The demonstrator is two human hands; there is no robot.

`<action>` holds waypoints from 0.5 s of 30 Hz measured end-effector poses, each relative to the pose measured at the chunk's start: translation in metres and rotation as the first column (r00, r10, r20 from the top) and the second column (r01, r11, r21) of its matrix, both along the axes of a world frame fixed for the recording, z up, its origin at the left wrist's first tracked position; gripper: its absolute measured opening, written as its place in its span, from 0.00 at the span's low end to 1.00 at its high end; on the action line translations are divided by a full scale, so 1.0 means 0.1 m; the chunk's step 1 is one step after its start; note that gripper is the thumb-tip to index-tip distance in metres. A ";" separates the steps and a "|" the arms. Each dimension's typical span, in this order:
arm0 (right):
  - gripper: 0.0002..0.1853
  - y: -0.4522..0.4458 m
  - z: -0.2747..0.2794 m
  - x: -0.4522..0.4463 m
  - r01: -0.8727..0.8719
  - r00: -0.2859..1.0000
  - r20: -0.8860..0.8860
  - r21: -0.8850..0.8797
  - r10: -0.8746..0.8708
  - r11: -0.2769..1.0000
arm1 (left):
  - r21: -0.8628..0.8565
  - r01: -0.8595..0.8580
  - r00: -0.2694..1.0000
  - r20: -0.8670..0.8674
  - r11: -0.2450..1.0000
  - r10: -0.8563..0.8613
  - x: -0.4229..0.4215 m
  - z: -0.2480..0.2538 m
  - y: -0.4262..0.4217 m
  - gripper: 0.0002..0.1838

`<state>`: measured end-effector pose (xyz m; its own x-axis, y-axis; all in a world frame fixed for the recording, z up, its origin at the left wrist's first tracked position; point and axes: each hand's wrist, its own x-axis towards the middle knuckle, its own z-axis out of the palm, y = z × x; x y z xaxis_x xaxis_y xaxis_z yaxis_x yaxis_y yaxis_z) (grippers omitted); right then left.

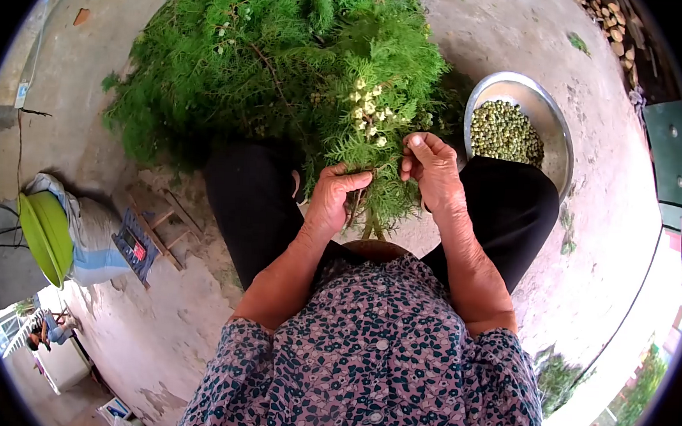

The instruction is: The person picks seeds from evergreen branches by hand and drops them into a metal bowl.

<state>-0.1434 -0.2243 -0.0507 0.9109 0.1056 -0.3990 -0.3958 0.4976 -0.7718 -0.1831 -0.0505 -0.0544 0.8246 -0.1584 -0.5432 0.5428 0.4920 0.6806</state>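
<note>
My left hand [337, 197] is closed round the stem of a green cypress-like sprig [393, 189] in front of my lap. Pale, knobbly seed cones [367, 109] sit in a cluster on the foliage just above. To the right of the sprig, my right hand [435, 170] has its thumb and fingers drawn together in a pinch; what lies between them, if anything, is too small to tell. A large heap of cut green branches [233, 66] lies beyond my knees. Beside my right knee stands a metal basin [560, 109] holding many small green cones [506, 132].
A small wooden folding stool [160, 229] stands on the concrete floor at left, near a stuffed sack [101, 241] and a lime-green plastic basin [45, 238]. Stacked firewood [614, 27] is at the upper right. Another person [49, 329] is far off at lower left.
</note>
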 end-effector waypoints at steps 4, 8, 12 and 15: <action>0.12 -0.27 0.13 0.08 -0.073 0.980 0.193 0.150 0.043 0.986 | -0.064 -0.055 0.998 -0.034 0.996 0.053 0.04 -0.01 0.05 0.11; 0.33 -0.68 0.25 0.23 0.282 0.915 -0.007 0.727 -0.403 0.626 | -0.106 -0.078 0.995 -0.070 0.991 0.071 0.04 -0.03 0.05 0.11; 0.13 -0.30 0.29 0.11 0.160 0.964 0.237 -0.161 -0.119 0.974 | -0.092 -0.034 0.999 -0.022 0.995 0.032 0.04 -0.02 -0.02 0.11; 0.10 0.00 0.18 0.02 0.136 0.845 0.481 -0.618 0.236 0.774 | -0.088 -0.006 1.000 -0.022 0.996 0.004 0.03 0.08 -0.07 0.11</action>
<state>-0.1410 -0.2243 -0.0331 0.9903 0.0621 0.1244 0.1329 -0.1612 -0.9779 -0.1800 -0.0574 -0.0459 0.8136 -0.2023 -0.5451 0.5544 0.5523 0.6226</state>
